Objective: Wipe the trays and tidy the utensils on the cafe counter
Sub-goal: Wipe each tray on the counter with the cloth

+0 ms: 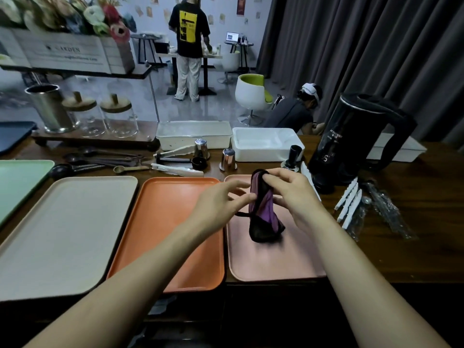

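A purple cloth with black trim (pixel 263 209) hangs bunched over the pink tray (pixel 271 262), its lower end touching the tray. My right hand (pixel 291 194) grips the cloth's top. My left hand (pixel 223 199) pinches its left edge with fingertips. An orange tray (pixel 170 222) lies to the left, then a beige tray (pixel 67 229) and a green tray (pixel 17 182). Dark spoons and a wooden spoon (pixel 130 168) lie scattered behind the trays.
A black kettle (pixel 356 139) stands at the right, with wrapped cutlery packets (pixel 351 202) beside it. Two white bins (pixel 266 144), small metal cups (pixel 228 159), glass jars (pixel 120 116) and a steel canister (pixel 50 106) line the back. People are in the room beyond.
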{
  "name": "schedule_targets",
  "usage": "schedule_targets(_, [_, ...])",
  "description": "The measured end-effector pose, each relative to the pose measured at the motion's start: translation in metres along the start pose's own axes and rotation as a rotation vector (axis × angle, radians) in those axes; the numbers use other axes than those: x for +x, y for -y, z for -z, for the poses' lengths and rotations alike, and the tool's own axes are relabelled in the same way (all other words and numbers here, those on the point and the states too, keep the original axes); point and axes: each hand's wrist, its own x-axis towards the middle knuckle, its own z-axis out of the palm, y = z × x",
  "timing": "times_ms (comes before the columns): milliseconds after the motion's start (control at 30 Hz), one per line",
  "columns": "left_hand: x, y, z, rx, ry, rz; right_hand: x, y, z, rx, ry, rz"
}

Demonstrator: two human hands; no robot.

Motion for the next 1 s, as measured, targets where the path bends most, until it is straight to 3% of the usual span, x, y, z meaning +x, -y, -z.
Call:
schedule_targets(333, [0.019,-0.023,0.019,-0.217,-0.093,0.036,-0.002,0.026,0.007,-0.044,0.026,0.092])
schedule_targets(467, [0.02,-0.011,0.034,-0.01,-0.139,0.025,0.0,0.017,0.01,-0.035,0.044,0.106])
schedule_targets(600, [0.019,-0.005,0.041,0.011,-0.213,0.072,0.003,0.009,0.015,-0.06,0.049,0.064])
schedule_targets(800, [0.013,0.031,0.07,-0.145,-0.169,0.201,0.018,-0.027,0.044,-0.377,-0.096,0.049])
schedule_targets(1000, [-0.007,0.055,0.059,-0.43,-0.042,0.453,0.013,-0.061,0.038,-0.635,0.271,-0.077])
